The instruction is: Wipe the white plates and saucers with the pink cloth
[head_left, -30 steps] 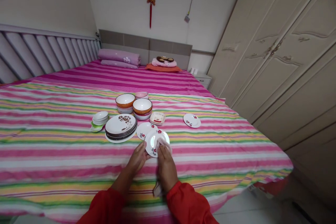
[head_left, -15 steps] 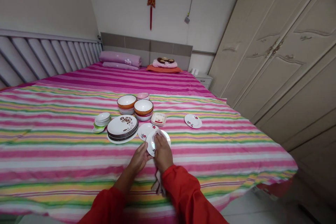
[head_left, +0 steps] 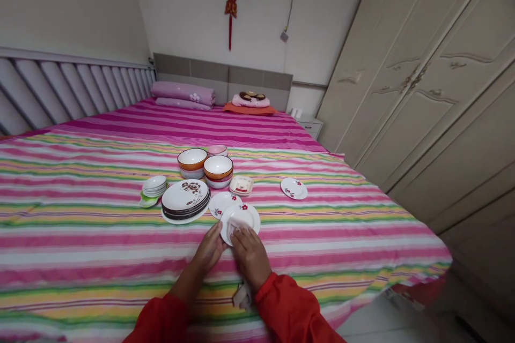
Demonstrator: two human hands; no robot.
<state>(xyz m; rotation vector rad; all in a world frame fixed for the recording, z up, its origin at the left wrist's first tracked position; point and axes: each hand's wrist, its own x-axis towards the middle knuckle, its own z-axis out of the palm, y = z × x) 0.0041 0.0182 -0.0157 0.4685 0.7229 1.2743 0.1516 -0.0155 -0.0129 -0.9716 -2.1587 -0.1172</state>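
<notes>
My left hand point(head_left: 208, 249) holds the near edge of a white plate with red flowers point(head_left: 241, 215), which is tilted up off the striped bedsheet point(head_left: 100, 236). My right hand point(head_left: 251, 257) presses a white cloth point(head_left: 234, 231) against the plate's lower part, and a loose end of the cloth point(head_left: 241, 296) hangs below that hand. Just beyond the plate lies a matching flowered plate point(head_left: 222, 204). A stack of dark-rimmed patterned plates point(head_left: 185, 196) sits to its left.
Behind the plates stand an orange-lined bowl stack point(head_left: 192, 159), a second bowl stack point(head_left: 218, 167), a pink bowl point(head_left: 217, 150) and a square dish point(head_left: 241, 185). Small saucers point(head_left: 154, 186) and a flowered plate point(head_left: 293, 188) flank them. A wardrobe point(head_left: 418, 86) stands right.
My right hand has slid from the plate's middle toward its near edge, and more of the plate's face shows. The cloth has moved with that hand. The view has shifted slightly.
</notes>
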